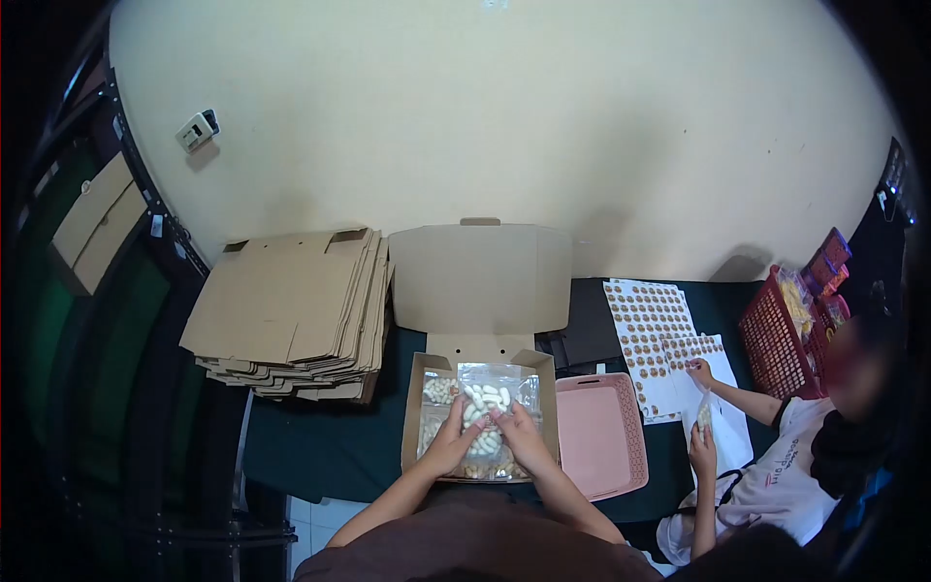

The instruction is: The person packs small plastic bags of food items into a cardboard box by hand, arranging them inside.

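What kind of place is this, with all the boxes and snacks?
Probably a small snack-packing workroom. A stack of flat cardboard boxes sits ready, both hands press clear snack bags into an open box, and a person nearby handles sticker sheets.

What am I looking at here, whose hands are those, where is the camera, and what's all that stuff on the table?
This is one picture from a camera worn on a person's head, looking down at their own bare hands. The left hand and right hand both press on a clear bag of pale pieces lying in an open cardboard box with its lid up. Left of it sits a stack of flat cardboard boxes; right of it, a pink basket. The table has a dark cover. Further right, another person sits touching sticker sheets, next to a red basket.
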The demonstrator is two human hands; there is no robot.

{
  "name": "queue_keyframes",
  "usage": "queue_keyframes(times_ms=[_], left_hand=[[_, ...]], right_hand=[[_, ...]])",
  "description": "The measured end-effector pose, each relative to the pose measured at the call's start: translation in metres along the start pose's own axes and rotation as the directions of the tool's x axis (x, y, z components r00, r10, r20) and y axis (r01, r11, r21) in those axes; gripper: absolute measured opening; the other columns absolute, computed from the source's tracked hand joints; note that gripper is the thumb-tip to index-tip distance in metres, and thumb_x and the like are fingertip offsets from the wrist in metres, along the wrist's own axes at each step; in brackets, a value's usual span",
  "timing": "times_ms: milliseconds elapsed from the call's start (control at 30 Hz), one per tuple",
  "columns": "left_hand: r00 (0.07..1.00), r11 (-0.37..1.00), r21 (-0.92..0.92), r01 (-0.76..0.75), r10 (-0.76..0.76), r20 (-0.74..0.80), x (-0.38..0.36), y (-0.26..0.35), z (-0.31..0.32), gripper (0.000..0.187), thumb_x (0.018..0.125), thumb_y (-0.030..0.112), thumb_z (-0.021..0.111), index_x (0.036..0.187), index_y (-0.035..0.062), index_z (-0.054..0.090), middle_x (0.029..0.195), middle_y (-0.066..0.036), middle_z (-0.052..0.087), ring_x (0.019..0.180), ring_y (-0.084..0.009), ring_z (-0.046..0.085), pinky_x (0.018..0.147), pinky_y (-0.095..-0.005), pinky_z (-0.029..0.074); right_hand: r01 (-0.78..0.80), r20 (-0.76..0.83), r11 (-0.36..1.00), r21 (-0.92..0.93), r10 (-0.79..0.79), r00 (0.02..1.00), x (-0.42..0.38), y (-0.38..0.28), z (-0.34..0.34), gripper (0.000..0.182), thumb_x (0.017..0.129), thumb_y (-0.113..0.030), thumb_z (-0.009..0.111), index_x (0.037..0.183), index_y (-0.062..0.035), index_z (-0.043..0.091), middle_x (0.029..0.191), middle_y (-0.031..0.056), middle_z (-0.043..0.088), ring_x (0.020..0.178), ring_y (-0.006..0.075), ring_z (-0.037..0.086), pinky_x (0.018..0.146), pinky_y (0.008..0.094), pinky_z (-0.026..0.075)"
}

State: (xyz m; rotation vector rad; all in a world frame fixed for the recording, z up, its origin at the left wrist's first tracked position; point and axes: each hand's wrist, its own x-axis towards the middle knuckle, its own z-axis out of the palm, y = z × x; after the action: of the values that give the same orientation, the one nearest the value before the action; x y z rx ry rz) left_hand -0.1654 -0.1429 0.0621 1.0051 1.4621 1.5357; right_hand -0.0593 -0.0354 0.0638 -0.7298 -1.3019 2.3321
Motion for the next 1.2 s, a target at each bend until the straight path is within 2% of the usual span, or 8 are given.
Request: queue_keyframes(times_ms=[100,200,367,467,700,867,1067,1200], left_hand=[[0.958,0.984,0.151,-0.093,0.13,-0.256,0.004,-0.001,0.006,0.044,0.09,0.023,0.05,0.123,-0.003,0.036,0.113,-0.019,0.053,0.108,-0.0226,0.05,0.09,-0.0317,0.038],[0.962,0.998,0.034,-0.053,0.06,-0.267,0.007,-0.005,0.005,0.044,0.091,0.025,0.048,0.123,-0.0028,0.036,0.114,-0.02,0.052,0.108,-0.0246,0.05,0.089,-0.032,0.039],[0.941,0.975,0.219,0.024,0.052,-0.335,0.007,-0.017,0.002,0.044,0.092,0.028,0.045,0.123,-0.0028,0.035,0.114,-0.021,0.051,0.109,-0.0256,0.049,0.09,-0.0328,0.037],[0.974,0.998,0.068,0.003,0.013,-0.226,0.007,-0.011,0.004,0.049,0.09,0.027,0.049,0.125,-0.0031,0.031,0.117,-0.022,0.049,0.11,-0.027,0.048,0.093,-0.0337,0.036],[0.999,0.957,0.29,-0.025,0.015,0.036,0.001,0.002,0.011,0.062,0.085,0.019,0.058,0.128,-0.0013,0.018,0.12,-0.018,0.042,0.111,-0.0226,0.044,0.093,-0.0313,0.036],[0.996,0.969,0.244,-0.047,0.063,-0.056,-0.004,0.002,0.011,0.062,0.085,0.028,0.057,0.126,-0.0007,0.021,0.117,-0.024,0.044,0.111,-0.0285,0.046,0.091,-0.0353,0.037],[0.996,0.962,0.258,-0.086,0.088,0.007,-0.012,-0.01,0.008,0.057,0.084,0.028,0.058,0.122,-0.0005,0.026,0.116,-0.022,0.046,0.108,-0.0291,0.048,0.09,-0.0361,0.038],[0.996,0.975,0.218,0.046,-0.063,0.071,-0.013,-0.004,0.009,0.053,0.081,0.023,0.063,0.121,0.0026,0.034,0.116,-0.019,0.049,0.108,-0.027,0.049,0.09,-0.0349,0.038]], right_hand=[[0.285,0.132,0.947,-0.146,-0.266,0.955,-0.002,-0.003,0.011,0.033,0.092,-0.02,0.048,0.118,-0.003,0.04,0.104,0.0061,0.056,0.094,0.0098,0.053,0.08,0.0244,0.042],[0.167,0.165,0.975,-0.147,-0.142,0.976,0.002,-0.004,0.002,0.033,0.092,-0.02,0.049,0.119,-0.0029,0.039,0.102,0.0052,0.057,0.089,0.0088,0.054,0.074,0.0229,0.043],[0.122,0.191,0.99,-0.073,-0.106,0.976,0.002,-0.014,-0.001,0.03,0.092,-0.017,0.048,0.117,-0.0029,0.041,0.098,0.0036,0.058,0.081,0.0077,0.055,0.066,0.0203,0.042],[0.069,0.091,0.953,-0.293,-0.044,0.995,0.002,-0.01,-0.006,0.033,0.091,-0.019,0.051,0.117,0.0003,0.041,0.104,0.0067,0.055,0.095,0.01,0.051,0.081,0.0231,0.041],[0.062,0.046,0.998,0.017,-0.062,0.997,0.008,0.003,-0.02,0.031,0.089,-0.018,0.054,0.113,-0.0001,0.047,0.104,0.0057,0.056,0.095,0.01,0.051,0.083,0.0244,0.041],[0.12,0.126,0.991,-0.052,-0.113,0.986,0.0,0.0,-0.016,0.031,0.089,-0.016,0.055,0.113,0.001,0.047,0.104,0.0057,0.057,0.096,0.0109,0.052,0.085,0.0254,0.041],[0.093,0.024,0.994,0.053,-0.095,0.995,-0.005,0.012,-0.016,0.031,0.087,-0.014,0.057,0.112,0.0024,0.048,0.106,0.0076,0.056,0.097,0.0124,0.053,0.086,0.0262,0.042],[0.267,-0.143,0.962,0.059,-0.257,0.956,-0.009,-0.014,-0.023,0.023,0.084,-0.008,0.059,0.104,0.0026,0.055,0.097,0.0087,0.061,0.089,0.0121,0.056,0.078,0.0256,0.045]])
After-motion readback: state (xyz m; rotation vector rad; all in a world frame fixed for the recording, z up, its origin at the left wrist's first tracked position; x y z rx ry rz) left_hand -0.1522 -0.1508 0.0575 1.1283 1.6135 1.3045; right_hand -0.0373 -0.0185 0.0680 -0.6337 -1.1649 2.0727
